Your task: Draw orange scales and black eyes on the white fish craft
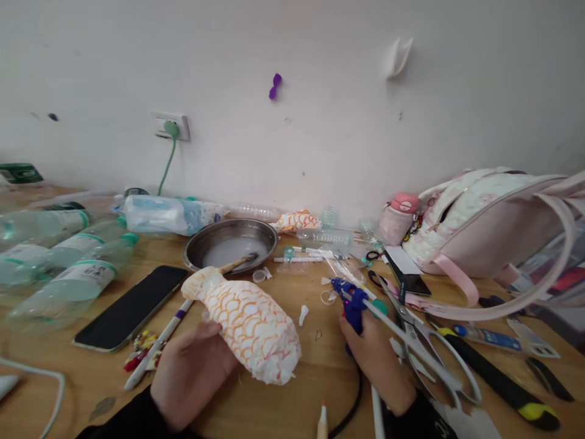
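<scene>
My left hand [189, 372] holds a white papier-mâché fish body [244, 323] painted with orange scales, tilted with its narrow end up and to the left. My right hand [377, 360] grips a blue hot glue gun [351, 300], its nozzle pointing up-left toward the fish but apart from it. The gun's black cord [350, 408] runs down to the table's front edge.
A metal bowl [231, 244] of white paste with a brush sits behind the fish. A phone [132, 306], a marker [158, 344] and several plastic bottles [68, 268] lie at left. Scissors [420, 341], a yellow-tipped cutter [503, 384] and a pink bag [489, 222] are at right.
</scene>
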The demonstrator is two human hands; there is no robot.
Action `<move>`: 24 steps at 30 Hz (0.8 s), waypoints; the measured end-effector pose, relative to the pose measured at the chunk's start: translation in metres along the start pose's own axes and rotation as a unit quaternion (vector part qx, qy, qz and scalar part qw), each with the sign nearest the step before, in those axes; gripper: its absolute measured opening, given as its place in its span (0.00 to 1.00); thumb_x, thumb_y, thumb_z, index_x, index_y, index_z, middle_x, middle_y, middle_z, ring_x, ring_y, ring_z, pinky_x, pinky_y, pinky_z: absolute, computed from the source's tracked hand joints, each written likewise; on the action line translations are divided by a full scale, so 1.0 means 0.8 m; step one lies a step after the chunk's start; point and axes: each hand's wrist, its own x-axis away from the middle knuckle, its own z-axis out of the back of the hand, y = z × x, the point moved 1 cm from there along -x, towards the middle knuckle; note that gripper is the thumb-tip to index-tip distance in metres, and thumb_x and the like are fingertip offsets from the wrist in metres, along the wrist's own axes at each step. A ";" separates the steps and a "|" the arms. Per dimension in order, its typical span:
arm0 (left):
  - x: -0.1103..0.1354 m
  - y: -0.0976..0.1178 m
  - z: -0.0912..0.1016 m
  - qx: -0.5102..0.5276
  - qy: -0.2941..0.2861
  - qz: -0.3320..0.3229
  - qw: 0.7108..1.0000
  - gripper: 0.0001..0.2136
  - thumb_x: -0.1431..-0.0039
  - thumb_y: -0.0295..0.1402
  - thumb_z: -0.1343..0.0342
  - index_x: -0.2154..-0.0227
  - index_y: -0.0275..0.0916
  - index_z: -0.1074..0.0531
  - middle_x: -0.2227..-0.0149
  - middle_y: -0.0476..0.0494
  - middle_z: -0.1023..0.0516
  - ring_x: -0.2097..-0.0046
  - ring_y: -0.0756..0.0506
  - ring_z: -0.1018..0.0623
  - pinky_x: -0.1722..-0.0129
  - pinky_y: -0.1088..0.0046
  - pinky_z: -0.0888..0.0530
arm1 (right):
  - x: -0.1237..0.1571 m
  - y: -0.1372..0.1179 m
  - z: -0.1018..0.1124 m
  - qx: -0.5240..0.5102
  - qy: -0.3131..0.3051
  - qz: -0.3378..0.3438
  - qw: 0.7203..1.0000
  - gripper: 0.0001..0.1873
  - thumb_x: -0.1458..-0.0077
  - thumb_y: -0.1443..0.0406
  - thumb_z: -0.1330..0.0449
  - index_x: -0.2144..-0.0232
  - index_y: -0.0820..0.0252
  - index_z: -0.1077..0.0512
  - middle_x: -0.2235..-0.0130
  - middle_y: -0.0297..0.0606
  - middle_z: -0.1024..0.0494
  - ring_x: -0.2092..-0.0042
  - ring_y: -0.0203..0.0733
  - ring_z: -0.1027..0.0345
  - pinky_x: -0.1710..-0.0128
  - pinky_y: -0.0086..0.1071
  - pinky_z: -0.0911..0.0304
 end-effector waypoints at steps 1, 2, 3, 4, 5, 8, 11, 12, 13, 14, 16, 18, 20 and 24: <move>0.001 0.000 -0.001 -0.002 0.001 0.003 1.000 0.14 0.44 0.25 0.52 0.59 0.41 0.25 0.64 0.49 0.17 0.51 0.40 0.23 0.46 0.61 0.31 | -0.001 -0.002 -0.001 0.009 0.000 0.017 1.000 0.13 0.43 0.63 0.47 0.59 0.61 0.28 0.67 0.42 0.18 0.64 0.50 0.22 0.68 0.37 0.28; 0.001 -0.001 -0.001 -0.007 0.007 0.003 1.000 0.13 0.43 0.27 0.52 0.60 0.40 0.24 0.64 0.50 0.17 0.51 0.40 0.22 0.46 0.61 0.31 | -0.003 -0.005 -0.003 0.019 -0.001 0.032 0.999 0.14 0.43 0.62 0.47 0.57 0.60 0.28 0.65 0.43 0.18 0.62 0.51 0.23 0.67 0.38 0.28; 0.001 -0.001 -0.001 -0.012 0.015 -0.002 1.000 0.12 0.42 0.28 0.51 0.62 0.39 0.23 0.65 0.49 0.16 0.51 0.40 0.22 0.46 0.62 0.31 | -0.005 -0.007 -0.004 0.029 -0.004 0.046 0.998 0.14 0.42 0.62 0.46 0.55 0.58 0.29 0.63 0.43 0.19 0.62 0.51 0.23 0.66 0.38 0.28; 0.001 -0.002 -0.001 -0.018 0.024 -0.007 1.000 0.10 0.42 0.29 0.50 0.64 0.38 0.23 0.65 0.49 0.16 0.52 0.40 0.22 0.46 0.62 0.31 | -0.006 -0.009 -0.004 0.040 -0.007 0.058 0.998 0.15 0.42 0.61 0.46 0.53 0.58 0.30 0.63 0.42 0.19 0.62 0.50 0.23 0.66 0.38 0.28; 0.001 -0.003 0.001 -0.021 0.032 -0.012 0.999 0.09 0.44 0.30 0.47 0.66 0.38 0.22 0.66 0.49 0.16 0.53 0.40 0.21 0.46 0.63 0.30 | -0.006 -0.010 -0.004 0.052 -0.009 0.066 0.996 0.16 0.41 0.60 0.45 0.53 0.58 0.30 0.63 0.42 0.19 0.63 0.50 0.23 0.66 0.39 0.29; 0.002 -0.004 0.007 -0.022 0.037 -0.007 0.999 0.04 0.54 0.31 0.37 0.73 0.38 0.21 0.68 0.48 0.16 0.58 0.39 0.19 0.52 0.65 0.26 | -0.001 -0.007 -0.002 0.099 -0.004 0.083 0.992 0.18 0.43 0.57 0.43 0.53 0.61 0.31 0.62 0.45 0.20 0.62 0.54 0.24 0.65 0.42 0.30; 0.008 -0.007 0.011 -0.033 0.022 0.060 0.997 0.07 0.59 0.31 0.33 0.74 0.37 0.20 0.71 0.47 0.16 0.65 0.41 0.18 0.62 0.70 0.22 | 0.010 -0.002 0.004 0.151 0.020 0.101 0.983 0.19 0.46 0.57 0.41 0.55 0.62 0.31 0.60 0.48 0.21 0.60 0.55 0.26 0.64 0.43 0.32; 0.011 -0.008 0.011 -0.041 0.016 0.092 0.995 0.08 0.59 0.32 0.33 0.73 0.36 0.20 0.72 0.46 0.16 0.67 0.41 0.18 0.65 0.71 0.22 | 0.014 -0.001 0.008 0.168 0.031 0.105 0.980 0.18 0.47 0.57 0.41 0.56 0.62 0.31 0.61 0.48 0.21 0.61 0.55 0.26 0.66 0.43 0.33; 0.014 -0.010 0.011 -0.049 0.012 0.123 0.991 0.09 0.58 0.33 0.34 0.72 0.34 0.20 0.72 0.44 0.16 0.68 0.41 0.18 0.66 0.71 0.22 | 0.017 -0.001 0.013 0.185 0.039 0.109 0.976 0.17 0.47 0.57 0.41 0.58 0.62 0.30 0.63 0.48 0.21 0.63 0.55 0.26 0.68 0.43 0.34; 0.016 -0.011 0.010 -0.055 0.009 0.150 0.987 0.11 0.57 0.35 0.34 0.71 0.33 0.20 0.72 0.42 0.16 0.68 0.41 0.18 0.66 0.70 0.22 | 0.019 -0.001 0.019 0.200 0.044 0.113 0.972 0.15 0.47 0.57 0.42 0.62 0.61 0.28 0.66 0.47 0.21 0.66 0.54 0.26 0.70 0.42 0.35; 0.019 -0.015 0.007 -0.056 0.004 0.173 0.983 0.15 0.57 0.38 0.35 0.68 0.31 0.20 0.69 0.39 0.16 0.66 0.40 0.17 0.63 0.68 0.22 | 0.022 -0.005 0.036 0.220 0.038 0.121 0.967 0.09 0.48 0.59 0.42 0.72 0.58 0.28 0.73 0.43 0.21 0.72 0.51 0.27 0.73 0.39 0.39; 0.020 -0.019 0.003 -0.058 -0.002 0.179 0.982 0.16 0.54 0.39 0.37 0.66 0.31 0.21 0.64 0.38 0.17 0.62 0.39 0.18 0.59 0.66 0.23 | 0.024 -0.011 0.056 0.231 0.027 0.129 0.964 0.09 0.50 0.64 0.42 0.80 0.56 0.30 0.80 0.39 0.22 0.78 0.47 0.28 0.76 0.38 0.42; 0.021 -0.024 0.000 -0.070 -0.006 0.188 0.980 0.17 0.50 0.41 0.40 0.64 0.30 0.21 0.62 0.37 0.17 0.60 0.38 0.18 0.57 0.65 0.23 | 0.032 -0.019 0.071 0.235 0.008 0.144 0.961 0.10 0.55 0.67 0.40 0.85 0.56 0.32 0.86 0.35 0.25 0.83 0.45 0.31 0.78 0.37 0.44; 0.020 -0.030 -0.001 -0.094 0.018 0.194 0.976 0.19 0.44 0.43 0.45 0.62 0.29 0.23 0.65 0.37 0.17 0.61 0.40 0.18 0.58 0.65 0.23 | 0.074 -0.039 0.073 0.096 -0.120 0.294 0.943 0.08 0.49 0.64 0.39 0.79 0.53 0.29 0.82 0.31 0.24 0.82 0.38 0.31 0.82 0.30 0.42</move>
